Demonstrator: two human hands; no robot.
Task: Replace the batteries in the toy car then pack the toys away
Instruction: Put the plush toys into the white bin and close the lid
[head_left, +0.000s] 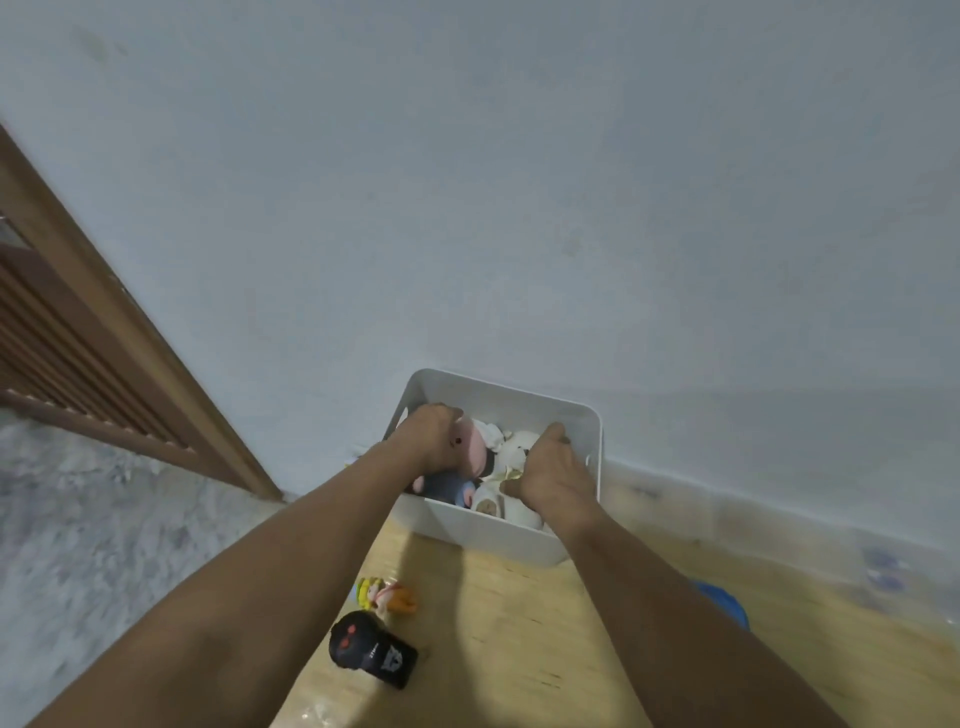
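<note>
Head view: both hands are inside the white bin (519, 540) by the wall; left hand (431, 434) has its fingers curled over the pink plush (470, 447), right hand (550, 475) presses down on the cream plush (514, 452), though whether those fingers actually clasp it we cannot tell. We judge the step to be packing: seat the plush low under the fingers to leave room, since the small figure (387, 595) and black remote (371, 649) lie on the floor well behind the wrists; no toy car visible.

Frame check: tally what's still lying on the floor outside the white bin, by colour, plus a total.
Black: 1, the remote control
Multicoloured: 1, the small figure toy
Blue: 1, an object partly hidden behind the right forearm
Total: 3
</note>
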